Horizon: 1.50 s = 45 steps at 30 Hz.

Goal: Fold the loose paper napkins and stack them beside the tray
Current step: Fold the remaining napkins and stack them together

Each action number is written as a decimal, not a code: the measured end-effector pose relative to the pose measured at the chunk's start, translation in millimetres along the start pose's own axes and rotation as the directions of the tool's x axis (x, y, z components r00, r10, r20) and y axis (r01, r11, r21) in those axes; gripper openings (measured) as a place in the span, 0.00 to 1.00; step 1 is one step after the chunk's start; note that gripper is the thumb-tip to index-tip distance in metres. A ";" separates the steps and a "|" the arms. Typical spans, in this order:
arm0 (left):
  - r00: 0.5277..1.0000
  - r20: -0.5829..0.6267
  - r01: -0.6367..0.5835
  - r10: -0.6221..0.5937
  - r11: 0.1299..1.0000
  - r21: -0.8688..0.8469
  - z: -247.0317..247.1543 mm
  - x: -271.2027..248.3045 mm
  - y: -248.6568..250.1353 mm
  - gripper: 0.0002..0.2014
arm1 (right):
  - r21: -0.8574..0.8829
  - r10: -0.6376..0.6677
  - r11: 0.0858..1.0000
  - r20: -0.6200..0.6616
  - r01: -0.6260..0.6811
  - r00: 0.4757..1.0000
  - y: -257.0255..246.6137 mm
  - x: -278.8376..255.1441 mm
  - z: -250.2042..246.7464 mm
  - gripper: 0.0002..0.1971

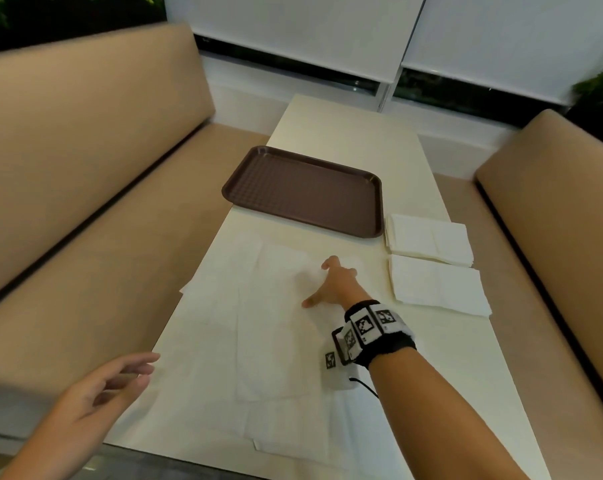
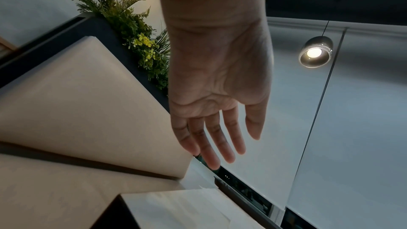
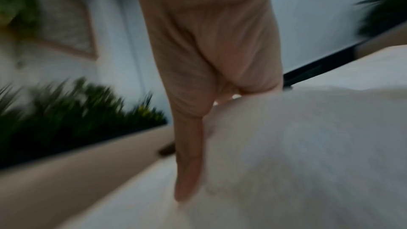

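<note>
Several loose white napkins [image 1: 276, 341] lie unfolded and overlapping on the near half of the cream table [image 1: 345, 133]. My right hand [image 1: 327, 282] reaches onto them near the middle, thumb spread to the left. In the blurred right wrist view the thumb [image 3: 189, 163] is straight, and the white paper [image 3: 308, 145] hides the other fingers. My left hand [image 1: 134, 372] hovers at the table's left edge, fingers relaxed and holding nothing, as the left wrist view [image 2: 220, 145] confirms. Two stacks of folded napkins [image 1: 428, 239] [image 1: 438, 285] sit right of the brown tray [image 1: 303, 195].
Tan upholstered benches flank the table on the left [image 1: 85, 168] and right [image 1: 552, 202]. White roller blinds [image 1: 293, 29] hang beyond the far end. One loose napkin corner [image 1: 189, 289] overhangs the left table edge.
</note>
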<state>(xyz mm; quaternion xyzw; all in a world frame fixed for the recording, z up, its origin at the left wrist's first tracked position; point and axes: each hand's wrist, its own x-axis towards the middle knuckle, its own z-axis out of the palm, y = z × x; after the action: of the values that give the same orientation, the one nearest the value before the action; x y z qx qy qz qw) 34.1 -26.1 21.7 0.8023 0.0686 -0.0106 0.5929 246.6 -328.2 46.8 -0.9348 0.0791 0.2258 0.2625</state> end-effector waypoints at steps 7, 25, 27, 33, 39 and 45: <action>0.997 0.030 -0.065 0.067 0.996 -0.055 12.7 21.3 39.2 0.22 | 0.259 -0.378 0.886 -0.073 0.384 0.923 1.4 -55.8 -42.0 0.25; 0.885 0.283 -0.245 0.371 0.886 -0.394 123.9 135.4 198.9 0.18 | 0.519 -0.387 0.492 -0.589 0.699 0.709 50.2 -158.2 -132.5 0.28; 0.890 0.247 -0.263 0.383 0.875 -0.407 126.4 138.8 208.1 0.17 | 0.568 -0.368 0.498 -0.546 0.656 0.752 64.3 -149.9 -127.3 0.32; 0.836 0.300 -0.353 0.459 0.869 -0.346 116.3 144.7 214.7 0.11 | 0.627 -0.364 0.389 -0.569 0.675 0.737 81.8 -136.6 -122.5 0.13; 0.747 0.423 -0.439 0.513 0.858 -0.265 99.2 137.1 216.7 0.09 | 0.672 -0.354 0.336 -0.559 0.660 0.750 83.5 -134.1 -119.0 0.19; 0.765 0.446 -0.391 0.464 0.886 -0.251 86.6 130.4 219.2 0.14 | 0.736 -0.252 0.347 -0.524 0.581 0.814 84.7 -128.6 -118.7 0.22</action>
<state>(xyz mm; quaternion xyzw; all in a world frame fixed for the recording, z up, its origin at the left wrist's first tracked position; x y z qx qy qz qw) 195.7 -159.0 191.3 0.7219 -0.2695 -0.0747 0.6330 155.3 -458.9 158.1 -0.6756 -0.0209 -0.0778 0.7328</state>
